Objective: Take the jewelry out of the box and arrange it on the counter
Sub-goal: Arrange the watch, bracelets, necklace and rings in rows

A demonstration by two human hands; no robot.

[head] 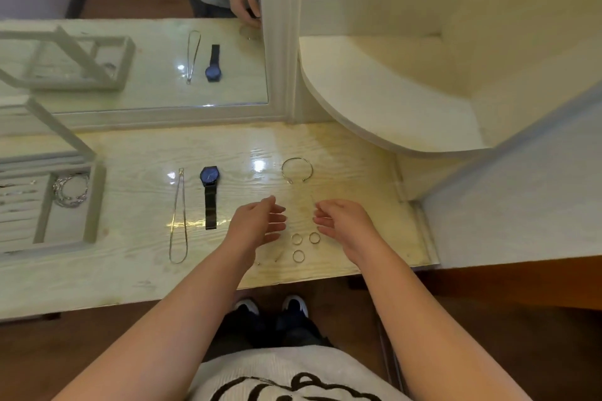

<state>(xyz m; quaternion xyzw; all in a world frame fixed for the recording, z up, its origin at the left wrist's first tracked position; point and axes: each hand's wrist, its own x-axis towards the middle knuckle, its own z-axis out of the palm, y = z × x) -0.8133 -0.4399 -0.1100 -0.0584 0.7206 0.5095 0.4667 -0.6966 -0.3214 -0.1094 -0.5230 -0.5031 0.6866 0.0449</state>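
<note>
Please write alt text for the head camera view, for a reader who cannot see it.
An open left hand and right hand face each other over a wooden counter, just beyond three small rings. A thin chain necklace and a dark watch lie to their left, an open bangle beyond them. At far left, an open jewelry box holds a silver bracelet.

Tabletop (pixel 130 270) carries, from 9 toward 3 o'clock: open jewelry box (pixel 94 205) with a silver bracelet (pixel 71 189) in one compartment; necklace (pixel 178 218) laid out lengthwise; watch (pixel 210 192) just beside it, face toward 12 o'clock; open bangle (pixel 297 169). Left hand (pixel 260 221) and right hand (pixel 342 221) are apart, palms facing, fingers relaxed, holding nothing. Three rings (pixel 298 255) lie at 6 o'clock of the gap between them.
</note>
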